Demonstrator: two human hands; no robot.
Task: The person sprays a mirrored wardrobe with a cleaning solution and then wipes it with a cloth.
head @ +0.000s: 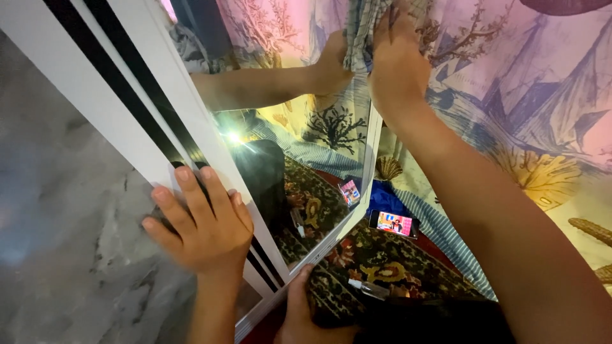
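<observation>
Head view: right hand (396, 64) presses a checked cloth (363, 28) flat on the mirror (306, 127) near its top edge, fingers closed on it. Left hand (201, 220) lies open w/ fingers spread on the white frame (137, 102), lower left.

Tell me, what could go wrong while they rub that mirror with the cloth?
1. The right hand presses the checked cloth against the mirror; hard pressure could crack the glass.
2. The left hand braces the white frame; if the fingers slip, the mirror might shift.
3. A lit phone and a small spray bottle lie on the patterned carpet below; a knee could knock them.
</observation>
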